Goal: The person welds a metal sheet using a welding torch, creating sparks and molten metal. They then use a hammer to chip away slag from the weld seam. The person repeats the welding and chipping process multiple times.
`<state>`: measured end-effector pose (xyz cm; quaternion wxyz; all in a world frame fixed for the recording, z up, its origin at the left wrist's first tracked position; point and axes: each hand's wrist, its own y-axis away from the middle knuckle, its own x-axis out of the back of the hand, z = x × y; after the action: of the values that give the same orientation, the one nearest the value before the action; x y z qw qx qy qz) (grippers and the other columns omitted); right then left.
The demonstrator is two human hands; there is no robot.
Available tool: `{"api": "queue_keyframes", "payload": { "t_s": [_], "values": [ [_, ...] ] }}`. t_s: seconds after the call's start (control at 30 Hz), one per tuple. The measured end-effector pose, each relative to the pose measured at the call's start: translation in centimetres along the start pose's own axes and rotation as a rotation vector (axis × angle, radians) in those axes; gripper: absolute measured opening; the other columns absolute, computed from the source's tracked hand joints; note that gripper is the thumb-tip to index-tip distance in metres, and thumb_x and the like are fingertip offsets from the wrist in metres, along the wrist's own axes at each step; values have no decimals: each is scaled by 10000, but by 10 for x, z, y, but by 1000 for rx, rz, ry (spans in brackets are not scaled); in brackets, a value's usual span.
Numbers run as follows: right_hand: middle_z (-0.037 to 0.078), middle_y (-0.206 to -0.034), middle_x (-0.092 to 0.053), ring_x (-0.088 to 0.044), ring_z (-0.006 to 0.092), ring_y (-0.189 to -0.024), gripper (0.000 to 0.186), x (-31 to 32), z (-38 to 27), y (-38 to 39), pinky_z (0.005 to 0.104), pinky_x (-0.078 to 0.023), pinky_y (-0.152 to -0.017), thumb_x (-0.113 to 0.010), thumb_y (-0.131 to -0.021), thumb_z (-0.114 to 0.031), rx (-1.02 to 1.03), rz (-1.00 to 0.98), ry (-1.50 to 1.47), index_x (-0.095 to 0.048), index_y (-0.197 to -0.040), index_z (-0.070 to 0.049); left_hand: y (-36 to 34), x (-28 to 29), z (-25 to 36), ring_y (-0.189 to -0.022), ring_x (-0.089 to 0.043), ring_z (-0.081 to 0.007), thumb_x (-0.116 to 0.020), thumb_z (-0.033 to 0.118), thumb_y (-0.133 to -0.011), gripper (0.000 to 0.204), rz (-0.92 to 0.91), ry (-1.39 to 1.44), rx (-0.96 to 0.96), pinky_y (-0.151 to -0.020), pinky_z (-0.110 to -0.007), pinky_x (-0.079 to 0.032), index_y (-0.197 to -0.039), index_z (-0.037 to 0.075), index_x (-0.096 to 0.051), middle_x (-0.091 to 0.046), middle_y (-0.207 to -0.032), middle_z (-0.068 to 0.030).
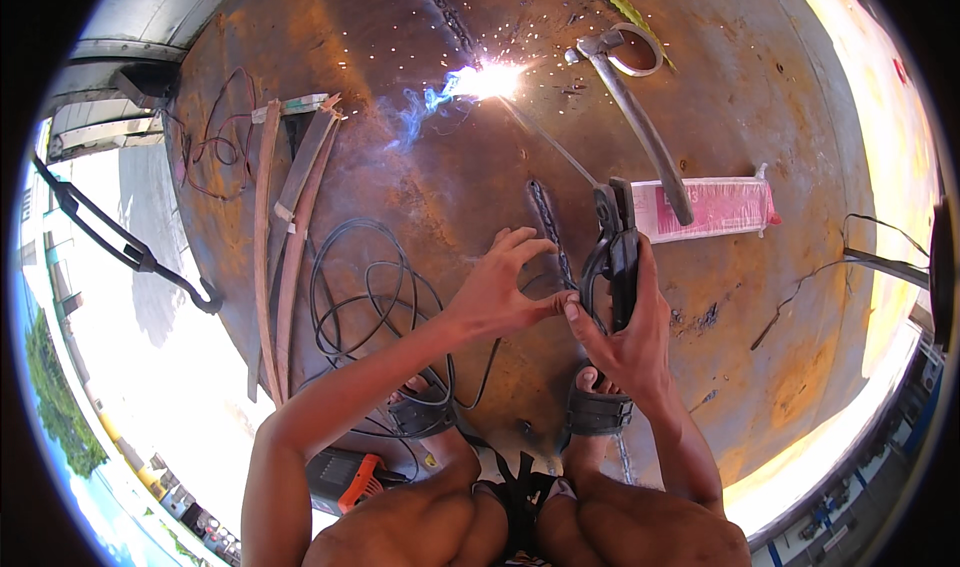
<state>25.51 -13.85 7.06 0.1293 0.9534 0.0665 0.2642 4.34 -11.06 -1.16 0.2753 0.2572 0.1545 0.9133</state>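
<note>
Rusty metal sparks over there. The right hand wraps its fingers round the clamp, maybe so the rod keeps heat away; the left hand has spread fingers.

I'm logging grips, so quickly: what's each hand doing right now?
Left hand: open, gripping nothing visible.
Right hand: closed around a black, clamp-shaped electrode holder bearing a thin grey metal rod.
</note>
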Motion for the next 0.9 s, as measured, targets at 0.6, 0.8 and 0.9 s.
{"api": "queue_keyframes", "payload": {
  "t_s": [0.6,0.8,0.9],
  "values": [
    [285,-1210,-685,-738,431,-1063,988,-1,1,0,465,-578,-904,-845,-867,-257,20,7,9,-251,-1592,53,1,0,2,-1522,-336,-548,-871,646,-771,930,7,16,2,-1239,-578,-338,-1433,49,-606,-437,-1597,-310],
    [293,-1223,-679,-735,441,-1068,989,0,3,0,472,-575,-906,-843,-869,-268,42,5,13,-250,-1589,59,0,-2,0,-1525,-333,-543,-879,623,-775,913,11,-13,-8,-1244,-568,-335,-1432,50,-606,-430,-1599,-316],
    [297,-1224,-678,-735,444,-1067,989,0,-1,0,473,-575,-906,-842,-871,-270,-1,-15,1,-248,-1587,65,1,-2,-1,-1526,-336,-539,-883,614,-776,909,15,-41,-9,-1247,-565,-333,-1432,50,-605,-430,-1598,-317]
  ]
}}
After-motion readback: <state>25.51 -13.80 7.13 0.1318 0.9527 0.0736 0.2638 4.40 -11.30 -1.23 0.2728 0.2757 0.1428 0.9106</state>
